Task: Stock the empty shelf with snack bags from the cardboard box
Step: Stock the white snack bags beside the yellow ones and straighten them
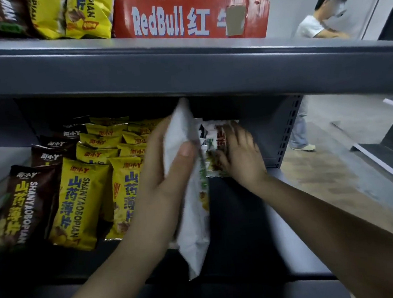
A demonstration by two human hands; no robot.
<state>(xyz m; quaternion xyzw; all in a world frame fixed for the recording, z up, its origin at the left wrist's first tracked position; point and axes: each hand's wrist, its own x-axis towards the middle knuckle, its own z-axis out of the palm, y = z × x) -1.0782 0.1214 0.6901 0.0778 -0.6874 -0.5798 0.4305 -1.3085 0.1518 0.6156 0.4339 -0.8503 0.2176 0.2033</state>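
Observation:
My left hand [166, 165] grips a white snack bag [190, 208], held edge-on and upright over the dark grey shelf [238, 216]. My right hand [240, 154] reaches deeper in and presses its fingers on another white snack bag [210, 145] standing at the back of the shelf. Rows of yellow snack bags [77, 200] and brown snack bags [23, 204] fill the left part of the same shelf. The cardboard box is out of view.
The shelf above [184, 62] overhangs close over my hands and carries a red RedBull carton [189, 15] and more yellow bags [86, 16]. A person in a white shirt [315, 26] stands at the far right. Wooden floor [322, 174] and another shelf unit [388, 155] lie right.

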